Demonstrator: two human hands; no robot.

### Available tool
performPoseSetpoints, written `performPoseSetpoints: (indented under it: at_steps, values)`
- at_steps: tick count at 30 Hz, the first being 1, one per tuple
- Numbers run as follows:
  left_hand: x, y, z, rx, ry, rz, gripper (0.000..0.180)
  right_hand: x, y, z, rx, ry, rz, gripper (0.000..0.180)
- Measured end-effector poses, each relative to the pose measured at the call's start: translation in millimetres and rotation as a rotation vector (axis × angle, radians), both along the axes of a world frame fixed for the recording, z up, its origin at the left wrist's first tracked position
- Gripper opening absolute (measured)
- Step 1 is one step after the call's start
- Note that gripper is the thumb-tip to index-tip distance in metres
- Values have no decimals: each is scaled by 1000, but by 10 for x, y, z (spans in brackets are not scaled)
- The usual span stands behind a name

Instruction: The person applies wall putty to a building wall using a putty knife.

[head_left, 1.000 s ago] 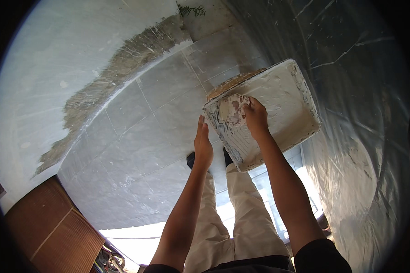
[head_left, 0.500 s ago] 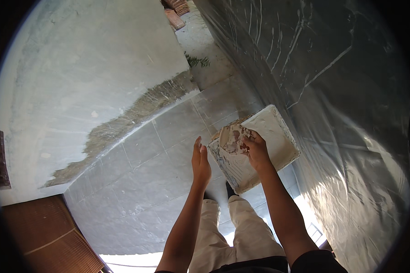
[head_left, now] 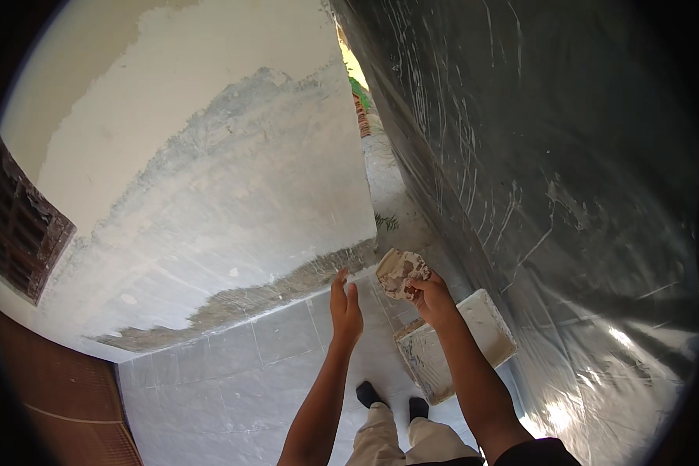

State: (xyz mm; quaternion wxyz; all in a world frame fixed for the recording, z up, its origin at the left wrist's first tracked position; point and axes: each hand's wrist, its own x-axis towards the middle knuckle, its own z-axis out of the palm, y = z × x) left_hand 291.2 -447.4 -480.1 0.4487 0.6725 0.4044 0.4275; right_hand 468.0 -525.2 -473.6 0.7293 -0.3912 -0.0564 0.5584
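A plaster-caked trowel (head_left: 401, 272) is gripped in the right hand (head_left: 433, 301), the fingers curled shut around its lower edge. The blade is held above the hand and tilted up and to the left, so that its broad face is turned toward the wall (head_left: 233, 202). The left hand (head_left: 345, 309) is empty, its fingers straight and held together, pointing up at the wall; it lies just left of the trowel, a narrow gap being kept between them. Of the two hands, the left is the nearer to the wall.

A square board (head_left: 458, 342), smeared with white plaster, is seen just below and right of the trowel, behind the right forearm; how it is supported cannot be told. Right of the trowel a grey plastic sheet (head_left: 551, 179) is hung. Below the trowel, tiled floor (head_left: 233, 365) and two dark shoes (head_left: 392, 400) are seen.
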Motion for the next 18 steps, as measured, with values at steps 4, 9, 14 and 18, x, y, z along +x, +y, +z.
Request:
performPoseSetpoints:
  at_steps: [4, 9, 14, 18]
  values:
    - [-227, 466, 485, 83, -42, 28, 46, -263, 528, 491, 110, 8, 39, 39]
    - [-508, 972, 1174, 277, -60, 70, 45, -505, 1066, 1185, 289, -28, 128, 40]
    - [-814, 1289, 1782, 417, -9, 93, 45, -824, 1352, 1909, 356, -99, 115, 39]
    - [-958, 1443, 2201, 515, 25, 116, 46, -907, 1547, 2259, 445, -147, 117, 39]
